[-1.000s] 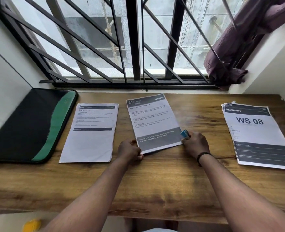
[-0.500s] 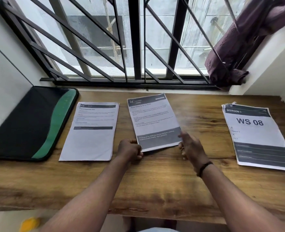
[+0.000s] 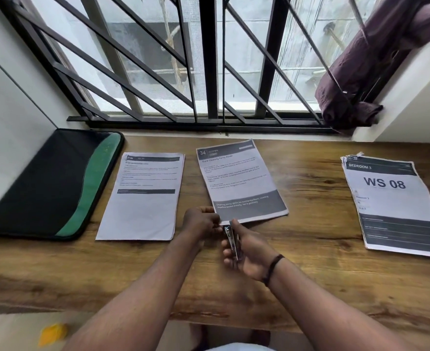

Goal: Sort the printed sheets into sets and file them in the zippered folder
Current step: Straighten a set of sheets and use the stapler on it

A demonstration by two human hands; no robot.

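tabletop (image 3: pixel 310 274): wood, under barred window
folder (image 3: pixel 44 183): far left, flat, closed
sets: left (image 3: pixel 143 196) beside folder; middle (image 3: pixel 239 181) tilted, centre; "WS 08" (image 3: pixel 391 201) far right, well apart
left hand (image 3: pixel 201 221): fingers pinch middle set's near-left corner
right hand (image 3: pixel 249 252): fingers curled round stapler (image 3: pixel 231 240); tip at that corner

head view, down onto desk (image 3: pixel 310 249)

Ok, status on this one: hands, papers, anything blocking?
Left hand pinching the middle set at its near corner. Right hand gripping a stapler, nose at that corner. Folder lying shut, far left. Nothing blocking.
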